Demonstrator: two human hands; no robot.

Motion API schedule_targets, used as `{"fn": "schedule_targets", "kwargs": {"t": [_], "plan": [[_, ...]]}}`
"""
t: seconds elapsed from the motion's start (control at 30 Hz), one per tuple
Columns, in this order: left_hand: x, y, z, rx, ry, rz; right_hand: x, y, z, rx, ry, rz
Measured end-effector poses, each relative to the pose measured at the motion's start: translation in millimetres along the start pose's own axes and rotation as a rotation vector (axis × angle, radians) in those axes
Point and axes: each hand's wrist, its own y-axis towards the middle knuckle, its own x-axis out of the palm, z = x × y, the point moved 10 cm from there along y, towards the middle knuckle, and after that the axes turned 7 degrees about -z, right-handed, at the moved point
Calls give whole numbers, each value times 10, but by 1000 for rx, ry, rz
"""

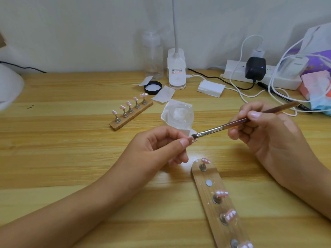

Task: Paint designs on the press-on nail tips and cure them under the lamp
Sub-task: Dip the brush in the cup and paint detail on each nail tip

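Left hand (161,145): grip pinched on a nail tip (194,139), held over the worktop (71,158).
Right hand (265,133): grip closed round the brush (232,125), bristles touching that nail tip.
Near holder (213,196): four pink tips, near the hands.
Far holder (131,116): five pink tips.

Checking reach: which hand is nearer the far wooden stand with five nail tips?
Left. The left hand sits in front of the far stand, slightly to its right; the right hand is much farther right.
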Motion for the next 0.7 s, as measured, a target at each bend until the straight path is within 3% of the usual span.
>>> {"fn": "schedule_targets", "kwargs": {"t": [0.23,0.37,0.7], "plan": [[2,-4,13,4,-10,2,-88,-11,-11,-32,-135,34],[12,-5,32,10,-6,-5,-154,-8,-48,-46,-46,89],[49,-21,57,29,72,-24,6,-3,-19,-23,-32,-14]]}}
